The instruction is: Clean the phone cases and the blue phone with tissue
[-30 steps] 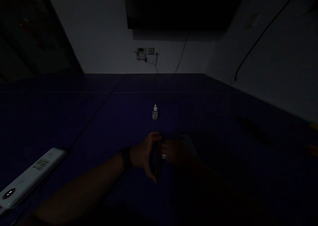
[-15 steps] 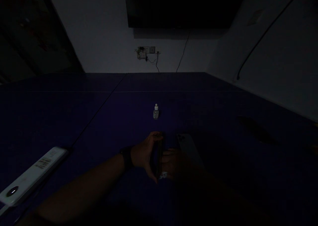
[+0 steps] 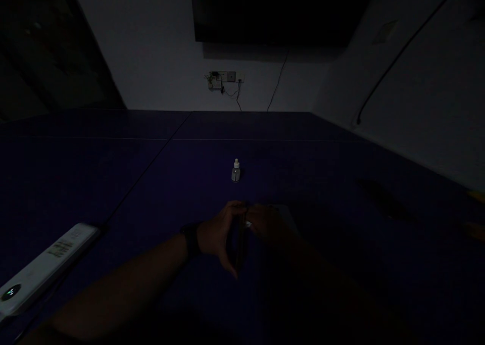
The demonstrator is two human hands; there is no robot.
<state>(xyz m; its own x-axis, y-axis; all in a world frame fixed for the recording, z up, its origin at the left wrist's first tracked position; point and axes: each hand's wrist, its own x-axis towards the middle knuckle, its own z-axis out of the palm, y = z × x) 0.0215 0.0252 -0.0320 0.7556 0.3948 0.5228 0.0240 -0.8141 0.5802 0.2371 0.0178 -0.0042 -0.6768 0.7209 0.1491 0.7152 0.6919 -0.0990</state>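
Very dim room; detail is limited. The left hand (image 3: pixel 215 239) is out over the dark blue desk (image 3: pixel 113 183), a dark band on its wrist, the thumb up top and the fingers (image 3: pixel 231 269) curled below, clasping the near-left edge of a thin dark flat object (image 3: pixel 239 241) held on edge just above the desk surface. What the object is cannot be told in this light. The right hand (image 3: pixel 267 226) is on the other side of the same object, its fingers (image 3: pixel 252 218) bent in against the upper right edge near the left thumb; a small pale spot shows where they meet the object. Whether the right fingers truly pinch it or only rest against it cannot be told, as that hand is largely in shadow. The two hands are almost touching at the top of the object. Just right of the right hand, partly behind it, lies a pale grey flat slab (image 3: pixel 286 216) on the desk, mostly covered. Beyond the hands, well apart from them, a small dropper bottle (image 3: pixel 236 171) stands upright with a white cap. At the near left desk edge lies a white power strip (image 3: pixel 45 261) with a small green light at its near end. On the far wall are a socket plate (image 3: pixel 223 78) with cables hanging from it and a dark screen (image 3: pixel 273 11) above.
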